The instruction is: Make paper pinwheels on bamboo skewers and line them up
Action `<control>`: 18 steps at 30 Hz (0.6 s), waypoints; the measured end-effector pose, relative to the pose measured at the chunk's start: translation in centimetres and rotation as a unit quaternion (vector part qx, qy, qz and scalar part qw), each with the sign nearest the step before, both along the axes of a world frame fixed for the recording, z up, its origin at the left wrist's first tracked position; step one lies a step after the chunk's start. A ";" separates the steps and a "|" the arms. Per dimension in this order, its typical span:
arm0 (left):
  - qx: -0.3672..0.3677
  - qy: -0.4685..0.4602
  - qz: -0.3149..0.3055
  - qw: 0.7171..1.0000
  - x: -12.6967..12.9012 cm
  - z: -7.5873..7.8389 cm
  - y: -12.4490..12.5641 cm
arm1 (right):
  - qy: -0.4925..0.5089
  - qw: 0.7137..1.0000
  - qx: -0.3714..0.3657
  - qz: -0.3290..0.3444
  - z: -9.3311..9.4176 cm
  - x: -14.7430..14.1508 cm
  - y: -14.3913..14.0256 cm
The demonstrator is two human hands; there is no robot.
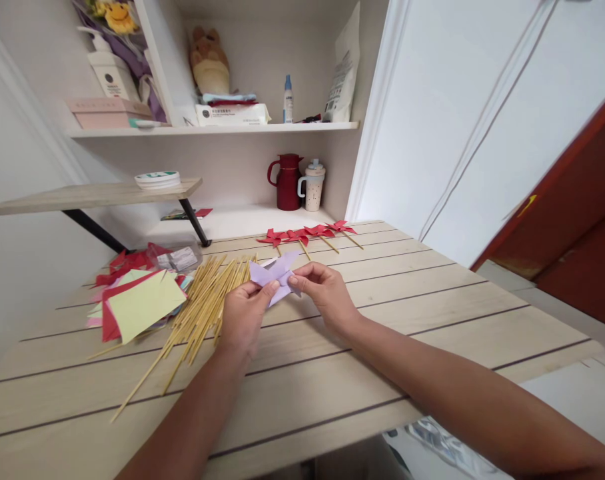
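A lavender paper pinwheel [278, 272], folded into pointed blades, is held above the table between both hands. My left hand [247, 307] pinches its lower left side, thumb on top near the middle. On the other side, my right hand [325, 288] grips a blade with thumb and forefinger. Just left of my left hand lies a loose heap of thin wooden sticks [197, 307]. Beyond my hands several red paper pinwheels [297, 237] on sticks lie in a row.
Coloured paper sheets [145, 303] are piled at the left, beside a clear plastic packet [180, 259]. A small raised shelf [97, 195] stands behind them. A red jug [287, 181] and a pale cup [313, 187] are at the back, under the upper shelf [217, 129].
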State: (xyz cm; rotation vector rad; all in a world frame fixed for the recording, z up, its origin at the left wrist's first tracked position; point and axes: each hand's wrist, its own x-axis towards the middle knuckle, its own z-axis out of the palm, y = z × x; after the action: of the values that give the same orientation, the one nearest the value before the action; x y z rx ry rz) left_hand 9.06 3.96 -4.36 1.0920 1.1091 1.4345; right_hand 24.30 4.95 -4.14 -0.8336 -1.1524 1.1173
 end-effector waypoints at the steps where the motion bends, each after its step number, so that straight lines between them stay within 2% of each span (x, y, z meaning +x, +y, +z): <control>1: 0.000 0.002 0.001 1.000 0.1 0.1 -0.1 | -0.001 1.000 0.000 -0.001 0.0 0.0 0.0; 18: -0.018 0.011 -0.005 1.000 0.6 0.8 -0.7 | -0.020 1.000 -0.003 0.017 -0.2 -0.1 -0.1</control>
State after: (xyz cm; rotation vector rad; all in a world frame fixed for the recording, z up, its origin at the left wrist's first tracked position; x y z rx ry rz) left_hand 9.66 3.21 -3.60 1.0887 1.1390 1.3939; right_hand 24.15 4.87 -4.31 -0.8468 -1.2003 1.1382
